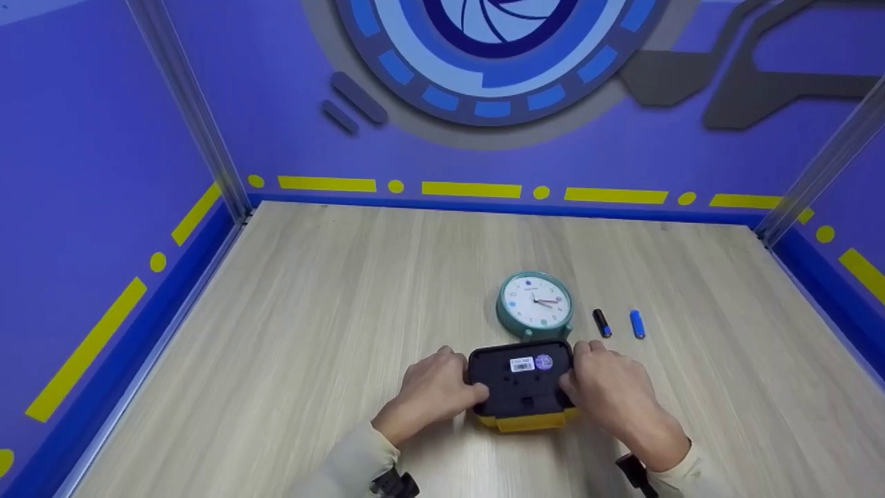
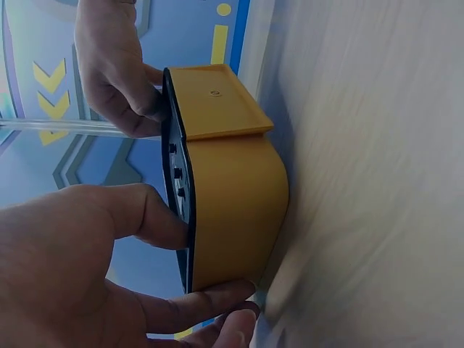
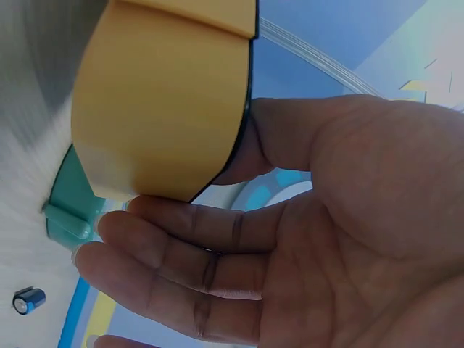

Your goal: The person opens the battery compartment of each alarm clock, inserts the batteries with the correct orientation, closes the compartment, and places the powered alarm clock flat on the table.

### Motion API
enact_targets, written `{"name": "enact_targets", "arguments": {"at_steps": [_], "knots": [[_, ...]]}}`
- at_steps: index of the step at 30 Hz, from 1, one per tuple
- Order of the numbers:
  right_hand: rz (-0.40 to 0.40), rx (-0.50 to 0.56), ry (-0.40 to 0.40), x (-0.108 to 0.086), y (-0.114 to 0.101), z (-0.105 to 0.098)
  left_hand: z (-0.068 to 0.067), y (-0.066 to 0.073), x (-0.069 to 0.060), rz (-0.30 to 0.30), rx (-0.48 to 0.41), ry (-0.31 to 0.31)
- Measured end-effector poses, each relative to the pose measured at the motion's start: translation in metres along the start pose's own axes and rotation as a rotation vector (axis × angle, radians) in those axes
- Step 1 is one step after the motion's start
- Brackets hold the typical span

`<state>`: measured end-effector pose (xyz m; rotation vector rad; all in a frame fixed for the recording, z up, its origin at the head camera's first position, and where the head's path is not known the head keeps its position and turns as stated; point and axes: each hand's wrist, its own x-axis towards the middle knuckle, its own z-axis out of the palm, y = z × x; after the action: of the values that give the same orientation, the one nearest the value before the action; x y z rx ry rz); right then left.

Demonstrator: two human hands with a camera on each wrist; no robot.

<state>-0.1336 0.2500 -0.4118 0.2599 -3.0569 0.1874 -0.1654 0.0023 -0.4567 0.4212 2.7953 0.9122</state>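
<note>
A yellow box-shaped device (image 1: 529,420) rests on the table with its black panel (image 1: 499,384) facing up. Two stickers and small holes mark that panel. My left hand (image 1: 437,389) grips its left end, thumb on the black edge and fingers around the side, as the left wrist view shows. At the other end my right hand (image 1: 612,384) holds it between thumb and fingers. One yellow side carries a raised flap (image 2: 221,101). Just beyond the device lies a round green alarm clock (image 1: 536,301), its white dial up.
To the right of the clock lie a black battery (image 1: 602,323) and a blue battery (image 1: 637,324), apart from each other. The wooden table (image 1: 332,277) is bounded by blue panels (image 1: 290,152) at the back and both sides.
</note>
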Motion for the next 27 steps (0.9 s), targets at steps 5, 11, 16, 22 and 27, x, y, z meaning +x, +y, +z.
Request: {"name": "enact_targets", "arguments": {"at_steps": [5,11,16,22,27], "knots": [[0.015,0.008,-0.064,0.003,-0.002,0.004,-0.003,-0.001,0.001,-0.021,0.018,0.000],[0.020,0.016,-0.105,0.005,-0.003,0.007,-0.005,-0.002,0.001,-0.020,0.024,0.007],[0.025,0.031,-0.132,0.006,-0.003,0.009,-0.007,-0.003,0.000,-0.021,0.036,0.008],[0.020,0.019,-0.132,0.007,-0.004,0.011,-0.008,-0.004,0.000,-0.008,0.047,0.013],[0.018,0.026,-0.132,0.006,-0.003,0.012,-0.009,-0.004,0.000,-0.009,0.042,0.010]]}}
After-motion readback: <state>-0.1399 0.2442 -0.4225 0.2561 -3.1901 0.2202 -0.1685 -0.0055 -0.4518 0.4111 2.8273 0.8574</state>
